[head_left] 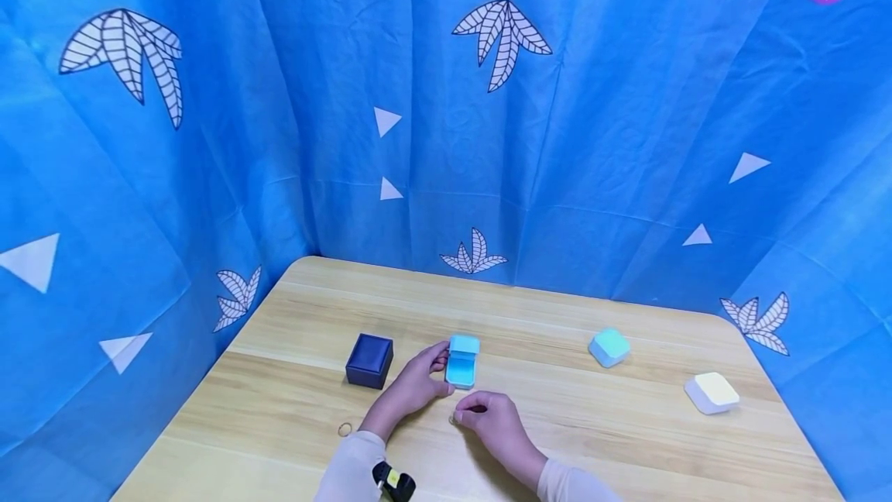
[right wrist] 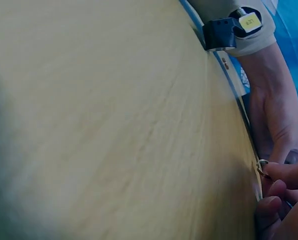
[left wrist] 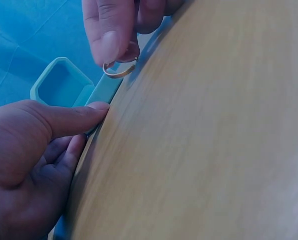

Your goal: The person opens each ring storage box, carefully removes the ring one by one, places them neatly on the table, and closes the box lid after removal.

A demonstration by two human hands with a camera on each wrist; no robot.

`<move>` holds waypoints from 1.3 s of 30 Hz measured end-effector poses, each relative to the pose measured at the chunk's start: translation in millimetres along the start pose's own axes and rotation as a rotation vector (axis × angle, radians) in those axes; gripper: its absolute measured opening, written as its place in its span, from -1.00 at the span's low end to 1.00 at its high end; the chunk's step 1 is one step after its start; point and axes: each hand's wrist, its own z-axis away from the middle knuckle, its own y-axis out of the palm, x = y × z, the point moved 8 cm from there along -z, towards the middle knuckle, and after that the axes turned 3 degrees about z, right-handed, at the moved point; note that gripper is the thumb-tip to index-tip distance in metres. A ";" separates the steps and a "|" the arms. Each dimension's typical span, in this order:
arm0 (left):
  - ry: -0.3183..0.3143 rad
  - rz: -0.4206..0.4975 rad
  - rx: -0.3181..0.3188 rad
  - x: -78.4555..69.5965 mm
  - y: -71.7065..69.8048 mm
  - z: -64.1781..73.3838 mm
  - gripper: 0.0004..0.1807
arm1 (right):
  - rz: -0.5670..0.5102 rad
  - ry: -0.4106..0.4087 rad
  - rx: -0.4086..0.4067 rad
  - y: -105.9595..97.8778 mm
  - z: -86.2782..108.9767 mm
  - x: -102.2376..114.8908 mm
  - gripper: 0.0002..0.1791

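Note:
A small light-blue ring box (head_left: 461,372) stands on the wooden table with its lid raised. My left hand (head_left: 416,384) grips it from the left, the thumb near its front edge and the fingers toward the lid side. Just in front of the box, my right hand (head_left: 496,430) pinches a thin gold ring (left wrist: 120,74) between thumb and fingertip. In the left wrist view the ring hangs below those fingertips, close to the box. The box's inside is partly hidden there by my left thumb (left wrist: 81,119).
Left of my left hand sits a dark blue box (head_left: 370,360), closed. Another ring (head_left: 344,429) lies near my left forearm. On the right of the table (head_left: 578,432) are a turquoise box (head_left: 609,348) and a white box (head_left: 711,393). A blue curtain (head_left: 592,138) hangs behind.

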 end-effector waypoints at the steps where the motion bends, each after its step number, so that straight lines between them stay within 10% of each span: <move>1: -0.004 0.004 -0.001 0.4 0.3 -0.3 -0.13 | 0.009 -0.007 0.003 0.3 0.3 0.5 -0.92; 39: -0.010 0.005 -0.007 2.3 0.7 -0.7 -0.14 | 0.277 -0.122 -0.005 3.7 7.9 15.7 -0.93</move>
